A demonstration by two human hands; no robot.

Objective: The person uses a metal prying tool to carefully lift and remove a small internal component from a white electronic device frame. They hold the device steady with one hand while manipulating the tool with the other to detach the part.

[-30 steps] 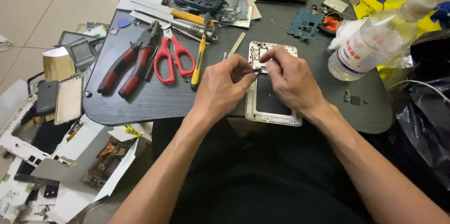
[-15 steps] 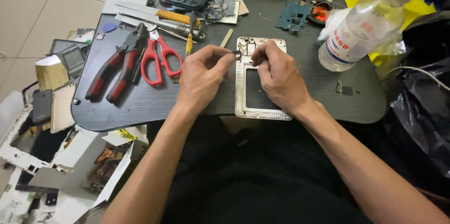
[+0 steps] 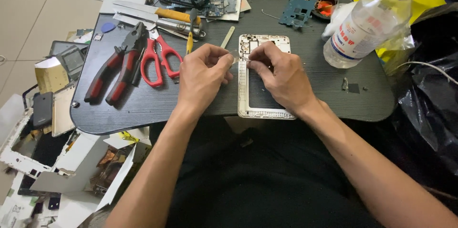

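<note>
A white phone frame [image 3: 265, 111] lies flat near the front edge of a dark lap table [image 3: 143, 108]. My right hand [image 3: 279, 73] rests on the frame's upper part, fingertips pinched at its left rail. My left hand [image 3: 202, 73] is just left of the frame and pinches a small silvery part [image 3: 235, 57] between thumb and forefinger, close to the right fingertips. What the right fingers hold is too small to make out.
Left of my hands lie red-and-black pliers [image 3: 117, 63], red scissors [image 3: 160, 56] and a yellow-handled tool [image 3: 190, 42]. A clear plastic bottle [image 3: 362, 30] stands at the right, a blue circuit board [image 3: 296, 11] behind. Phone parts litter the floor at left [image 3: 43, 108].
Both hands have stayed at the top of the frame, fingertips shifting slightly; the view has tilted so the table sits lower in the picture.
</note>
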